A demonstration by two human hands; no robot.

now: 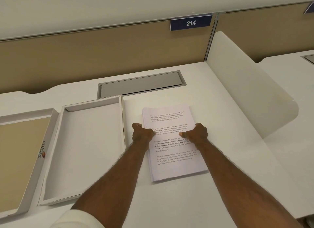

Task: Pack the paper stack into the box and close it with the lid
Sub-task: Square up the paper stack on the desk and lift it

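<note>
- The paper stack (171,142) is lying flat on the surface (229,142), just beside the box (81,151), on its right.
- The left hand (141,132) is gripping the stack's left edge, with its fingers curled shut on it.
- The right hand (197,133) is gripping the right edge the same way, with the thumb on top of the page.
- The box is sitting open with nothing in it.
- The lid (20,156) is lying upside down to the left of the box.
- I think the step now is picking up the stack.
- To do it well, both hands should be squeezing evenly so no sheets are slipping out.
- The stack should be staying flat and lined up with the box walls while going in.
</note>
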